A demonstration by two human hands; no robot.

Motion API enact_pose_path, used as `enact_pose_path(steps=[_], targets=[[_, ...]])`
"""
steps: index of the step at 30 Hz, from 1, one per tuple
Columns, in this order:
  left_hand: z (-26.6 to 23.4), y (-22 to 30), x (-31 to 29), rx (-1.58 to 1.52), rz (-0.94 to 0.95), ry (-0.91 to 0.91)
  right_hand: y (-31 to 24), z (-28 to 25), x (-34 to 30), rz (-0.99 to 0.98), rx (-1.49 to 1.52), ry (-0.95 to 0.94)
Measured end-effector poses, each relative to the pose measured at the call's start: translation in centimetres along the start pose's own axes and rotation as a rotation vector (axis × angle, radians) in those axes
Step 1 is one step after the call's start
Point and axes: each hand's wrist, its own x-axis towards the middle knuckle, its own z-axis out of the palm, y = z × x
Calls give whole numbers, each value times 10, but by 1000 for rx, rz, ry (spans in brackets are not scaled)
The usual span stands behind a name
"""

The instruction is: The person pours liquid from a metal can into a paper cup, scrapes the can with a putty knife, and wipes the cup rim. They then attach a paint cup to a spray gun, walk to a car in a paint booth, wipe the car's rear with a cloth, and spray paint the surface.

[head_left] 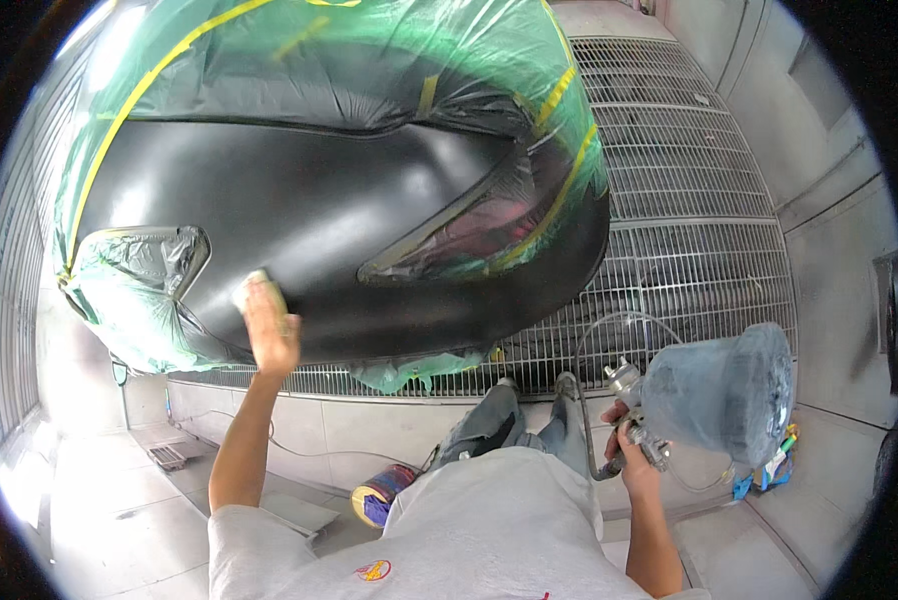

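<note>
A black car bumper [309, 210] fills the upper left, with masking film around it. My left hand [272, 335] is up against its lower left part, fingers pressed on a pale yellow cloth [256, 288] folded into a pad; whether the pad touches the surface is hard to tell. At the right, my right hand [629, 440] grips a metal spray gun [624, 385] by its handle, well away from the bumper. The gun carries a large translucent paint cup [714, 395], tipped to the right. A dark hose [585, 425] curves round from the gun.
Green masking film [529, 60] with yellow tape wraps the car. Metal floor grating [689, 260] runs beneath and right of it. A yellow and purple can [384, 492] stands by my legs. Colourful items [769, 470] sit behind the paint cup. A pale wall [819, 170] rises at the right.
</note>
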Motion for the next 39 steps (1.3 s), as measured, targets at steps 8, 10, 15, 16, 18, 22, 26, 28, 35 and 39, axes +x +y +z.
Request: enact_pose_path(steps=[8,10,15,16,18,22,26,28,35,39], targets=[[94,26,-64,20,182,-144,24,35,-35,-183,86,154],[103,49,-72,72,391,-624,43,55,-47,-223,118,194],[147,143,-10,258,967,-356,104,121,-97,-175,202,357],[160,168,3,99,963,-375,118,134,-106,-176,228,394],[182,205,19,149,1037,-104,139,158,-124,-152,198,466],[183,182,-11,336,1223,-238,174,178,-161,-115,100,528],[180,129,-43,414,1447,-494,209,162,-176,-108,154,626],[203,135,-41,356,1482,-473,230,151,-171,-130,206,701],[280,331,72,799,1303,-147,303,103,-126,-163,403,821],[234,453,189,866,869,-113,328,60,-108,-115,432,729]])
